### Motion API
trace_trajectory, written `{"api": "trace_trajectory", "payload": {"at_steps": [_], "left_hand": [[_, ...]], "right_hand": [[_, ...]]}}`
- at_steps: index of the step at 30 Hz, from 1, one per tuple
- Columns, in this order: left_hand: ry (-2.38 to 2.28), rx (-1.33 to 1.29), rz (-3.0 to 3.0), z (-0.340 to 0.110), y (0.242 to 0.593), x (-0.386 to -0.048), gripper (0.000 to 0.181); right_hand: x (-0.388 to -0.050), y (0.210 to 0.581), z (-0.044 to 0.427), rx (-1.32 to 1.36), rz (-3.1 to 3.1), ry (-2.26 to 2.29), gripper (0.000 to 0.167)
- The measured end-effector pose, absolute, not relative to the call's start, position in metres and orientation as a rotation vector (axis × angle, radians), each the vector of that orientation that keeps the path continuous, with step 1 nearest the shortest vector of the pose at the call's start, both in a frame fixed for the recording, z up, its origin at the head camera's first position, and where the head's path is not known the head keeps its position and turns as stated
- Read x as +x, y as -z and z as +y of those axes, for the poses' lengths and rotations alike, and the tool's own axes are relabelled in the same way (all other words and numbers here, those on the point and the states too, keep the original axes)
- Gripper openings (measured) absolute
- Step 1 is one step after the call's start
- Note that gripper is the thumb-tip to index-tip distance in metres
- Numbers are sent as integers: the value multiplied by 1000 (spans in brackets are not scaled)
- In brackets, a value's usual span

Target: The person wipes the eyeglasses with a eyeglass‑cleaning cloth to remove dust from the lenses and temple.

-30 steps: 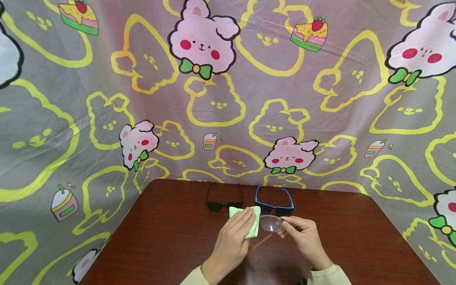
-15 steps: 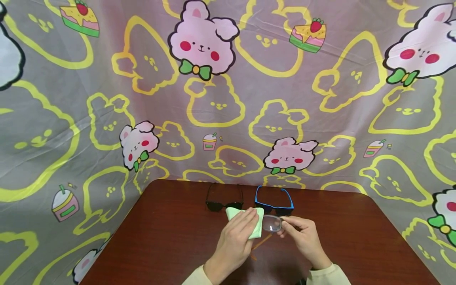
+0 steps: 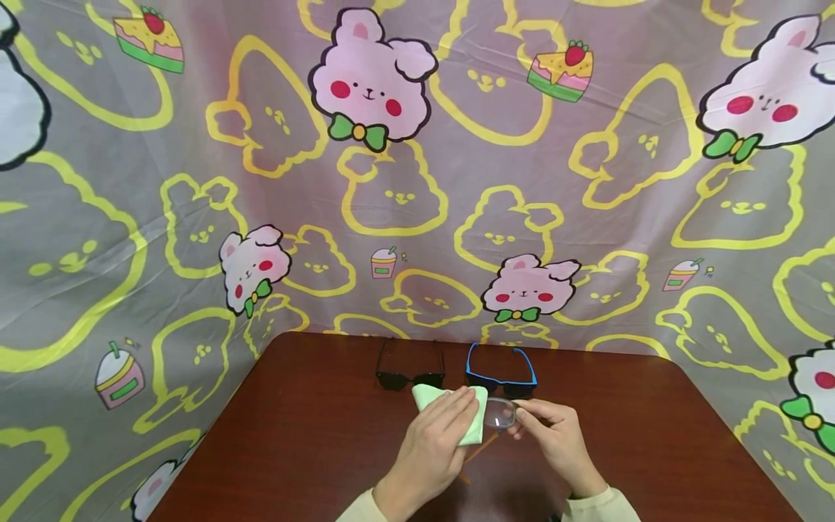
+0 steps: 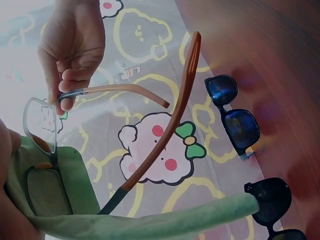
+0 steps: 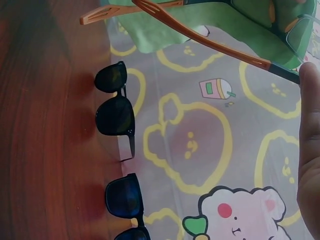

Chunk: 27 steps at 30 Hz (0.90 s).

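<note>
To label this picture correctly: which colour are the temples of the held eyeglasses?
Orange-brown temples, with dark front ends; best seen in the left wrist view.

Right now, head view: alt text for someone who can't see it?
A person's left hand holds a pale green cloth against clear, orange-armed glasses while the right hand pinches their other end. Beyond, on the dark red table, lie black sunglasses and blue-framed sunglasses, before a cartoon-print curtain.

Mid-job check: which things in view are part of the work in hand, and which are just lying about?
In the job:
Clear-lens, orange-templed eyeglasses, pinched by the right grip
Pale green cloth, held against the eyeglasses by the left grip

Just lying about:
Black sunglasses on the brown table
Blue-framed sunglasses beside them
</note>
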<state>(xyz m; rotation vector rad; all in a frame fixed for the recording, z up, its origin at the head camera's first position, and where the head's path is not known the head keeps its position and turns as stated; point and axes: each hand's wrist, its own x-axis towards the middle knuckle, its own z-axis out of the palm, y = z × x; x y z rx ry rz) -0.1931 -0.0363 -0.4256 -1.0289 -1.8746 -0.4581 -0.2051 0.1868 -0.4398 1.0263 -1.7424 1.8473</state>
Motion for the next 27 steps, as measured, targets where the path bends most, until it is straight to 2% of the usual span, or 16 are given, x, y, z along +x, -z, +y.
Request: {"api": "trace_trajectory", "payload": {"at_steps": [8,14,24,27], "left_hand": [[437,-1063,-1871,-37,425,-193,45],[415,-1089,-1876,-36,424,-194,45],[408,-1106,-1895,-35,424,-191,32],[412,-1106,-1902,-34,423,-191,33]], "right_hand": [[-204,440,187,1024,-1740,-1866,27],[-203,438,187,944,-1840,-1847,19],[-201,436,188,855,-1961,-1817,14],[-201,436,188,870,-1949,-1808,15]]}}
